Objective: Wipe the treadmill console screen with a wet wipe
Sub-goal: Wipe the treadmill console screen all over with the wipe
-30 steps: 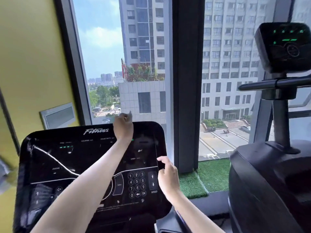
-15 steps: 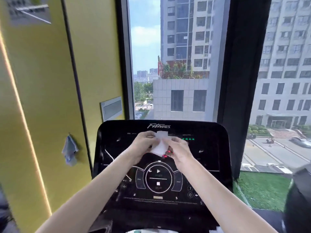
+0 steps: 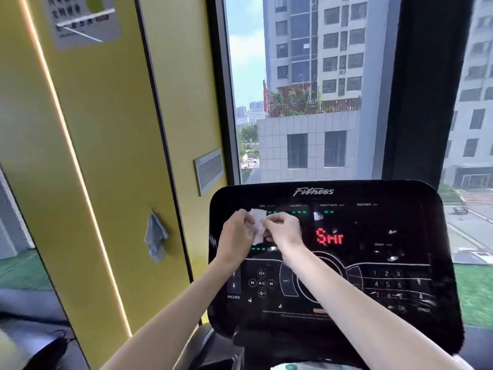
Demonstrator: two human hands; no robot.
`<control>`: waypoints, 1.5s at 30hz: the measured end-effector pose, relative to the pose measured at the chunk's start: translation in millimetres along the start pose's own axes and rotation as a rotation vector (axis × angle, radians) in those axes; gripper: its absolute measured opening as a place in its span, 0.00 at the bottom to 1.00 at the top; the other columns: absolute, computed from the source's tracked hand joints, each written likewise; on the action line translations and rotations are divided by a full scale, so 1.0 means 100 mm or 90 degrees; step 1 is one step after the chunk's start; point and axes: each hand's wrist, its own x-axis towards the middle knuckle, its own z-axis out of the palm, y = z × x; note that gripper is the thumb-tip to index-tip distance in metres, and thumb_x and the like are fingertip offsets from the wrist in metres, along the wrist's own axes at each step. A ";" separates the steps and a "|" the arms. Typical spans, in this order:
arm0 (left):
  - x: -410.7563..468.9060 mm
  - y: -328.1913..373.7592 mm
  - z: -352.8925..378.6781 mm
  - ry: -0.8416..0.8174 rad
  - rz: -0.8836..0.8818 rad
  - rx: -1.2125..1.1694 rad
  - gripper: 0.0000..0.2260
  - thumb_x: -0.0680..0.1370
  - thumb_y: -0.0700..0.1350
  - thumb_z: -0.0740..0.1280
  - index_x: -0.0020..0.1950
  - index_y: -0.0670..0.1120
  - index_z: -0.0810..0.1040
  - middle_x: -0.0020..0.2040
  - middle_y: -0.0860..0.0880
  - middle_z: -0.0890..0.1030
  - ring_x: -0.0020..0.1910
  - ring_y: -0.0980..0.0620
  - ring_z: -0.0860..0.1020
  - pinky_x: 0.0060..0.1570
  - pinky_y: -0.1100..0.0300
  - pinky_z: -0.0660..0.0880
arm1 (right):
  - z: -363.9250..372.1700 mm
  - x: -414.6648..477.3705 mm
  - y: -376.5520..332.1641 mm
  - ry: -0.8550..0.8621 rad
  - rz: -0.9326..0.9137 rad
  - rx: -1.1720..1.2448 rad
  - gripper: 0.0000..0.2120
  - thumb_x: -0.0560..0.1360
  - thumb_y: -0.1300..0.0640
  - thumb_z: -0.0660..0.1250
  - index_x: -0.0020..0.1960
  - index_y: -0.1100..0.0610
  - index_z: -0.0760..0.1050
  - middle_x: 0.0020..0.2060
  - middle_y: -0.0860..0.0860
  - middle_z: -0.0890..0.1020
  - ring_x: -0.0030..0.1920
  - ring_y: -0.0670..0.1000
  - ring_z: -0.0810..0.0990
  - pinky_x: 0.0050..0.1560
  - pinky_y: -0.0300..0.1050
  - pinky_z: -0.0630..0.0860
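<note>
The black treadmill console (image 3: 373,263) fills the lower right of the head view, with red characters and green lights lit on its screen. A small white wet wipe (image 3: 256,225) is held in front of the console's upper left part. My left hand (image 3: 236,237) grips its left side and my right hand (image 3: 282,231) pinches its right edge. Whether the wipe touches the screen cannot be told.
A yellow wall (image 3: 106,156) stands close on the left, with a blue cloth (image 3: 156,237) hanging from a hook and a grey vent plate (image 3: 209,170). A tall window (image 3: 306,89) is behind the console. A wipe pack (image 3: 298,366) shows at the bottom edge.
One second ago the hands were apart on the console. They came together on the wipe, and the view swung left, so the console now sits further right and red characters show.
</note>
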 end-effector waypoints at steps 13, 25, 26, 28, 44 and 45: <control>0.14 -0.47 0.29 0.213 0.007 0.110 0.24 0.63 0.19 0.64 0.56 0.36 0.75 0.50 0.41 0.69 0.43 0.46 0.71 0.39 0.61 0.74 | -0.29 0.01 0.63 0.095 -0.523 -0.761 0.31 0.65 0.72 0.71 0.67 0.65 0.70 0.67 0.61 0.71 0.69 0.57 0.68 0.70 0.54 0.62; 0.13 -0.60 0.21 0.117 0.303 0.335 0.25 0.64 0.26 0.62 0.61 0.38 0.74 0.50 0.46 0.67 0.44 0.47 0.66 0.45 0.51 0.73 | -0.35 0.05 0.72 0.055 -0.573 -0.838 0.33 0.64 0.77 0.66 0.68 0.70 0.65 0.68 0.65 0.67 0.69 0.62 0.66 0.69 0.58 0.63; 0.16 -0.66 0.16 0.129 0.274 0.323 0.26 0.65 0.27 0.58 0.62 0.38 0.74 0.49 0.46 0.67 0.43 0.47 0.66 0.45 0.52 0.71 | -0.35 0.05 0.72 0.051 -0.572 -0.838 0.33 0.64 0.77 0.66 0.69 0.70 0.64 0.68 0.65 0.67 0.69 0.62 0.66 0.68 0.59 0.63; 0.21 -0.69 0.11 0.196 0.069 0.215 0.29 0.62 0.22 0.57 0.61 0.38 0.74 0.47 0.44 0.70 0.42 0.46 0.67 0.43 0.53 0.71 | -0.35 0.05 0.73 0.048 -0.571 -0.837 0.34 0.65 0.78 0.66 0.69 0.70 0.63 0.69 0.65 0.66 0.70 0.62 0.65 0.70 0.58 0.62; 0.23 -0.58 0.26 0.191 0.106 0.184 0.15 0.75 0.33 0.57 0.60 0.41 0.73 0.49 0.47 0.71 0.43 0.51 0.69 0.43 0.57 0.73 | -0.38 0.08 0.81 0.050 -0.607 -0.849 0.26 0.74 0.70 0.43 0.71 0.71 0.59 0.71 0.66 0.62 0.71 0.63 0.61 0.69 0.59 0.63; 0.25 -0.54 0.27 0.229 0.025 0.146 0.18 0.72 0.28 0.60 0.59 0.41 0.73 0.51 0.45 0.71 0.44 0.50 0.69 0.42 0.57 0.73 | -0.37 0.08 0.81 0.056 -0.605 -0.848 0.26 0.74 0.70 0.43 0.71 0.71 0.59 0.70 0.66 0.62 0.71 0.63 0.62 0.69 0.59 0.63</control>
